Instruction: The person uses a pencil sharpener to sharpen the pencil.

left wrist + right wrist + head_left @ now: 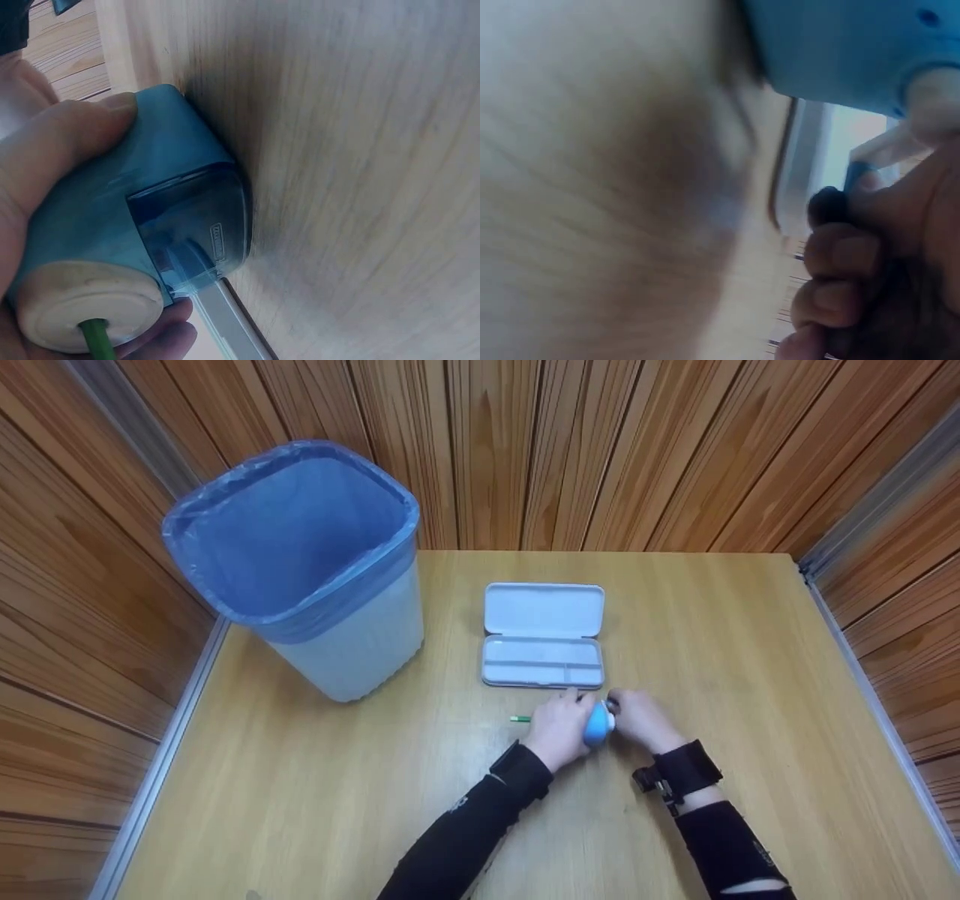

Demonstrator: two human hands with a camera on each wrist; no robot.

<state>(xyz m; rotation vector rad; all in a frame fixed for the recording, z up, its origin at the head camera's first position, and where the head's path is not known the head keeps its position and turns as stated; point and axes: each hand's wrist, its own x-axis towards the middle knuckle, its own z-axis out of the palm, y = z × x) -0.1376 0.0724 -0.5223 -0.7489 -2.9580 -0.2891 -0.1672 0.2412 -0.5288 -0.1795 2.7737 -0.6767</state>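
We have the blue sharpener (598, 724) just right of centre on the table (720, 660), on the near side of the pencil case. A green pencil (97, 339) sits in the hole of its pale round face; the head view shows the pencil's end poking out to the left. Tinted drawer (199, 225) is on the table side of the body; we can't tell if the base fully touches the wood.

Left hand (559, 729) wraps the sharpener body, thumb along one side, fingers round the other. Right hand (646, 720) has its fingers curled around the dark knob (826, 206) of the crank (889, 146), right of the body.

Risks, as we judge them: if the left grip slackens, turning force could twist or tip the sharpener. We see no finger on the pencil's visible part, so it may spin or back out if the hole holds it loosely. Uneven cranking could snap the lead. A knocked drawer might slip out and spill any shavings.

Pencil case (544, 611), lid swung back, lies just beyond the hands; a forward slip could bump it. Lined bin (367, 649) stands far left, well apart, low risk.
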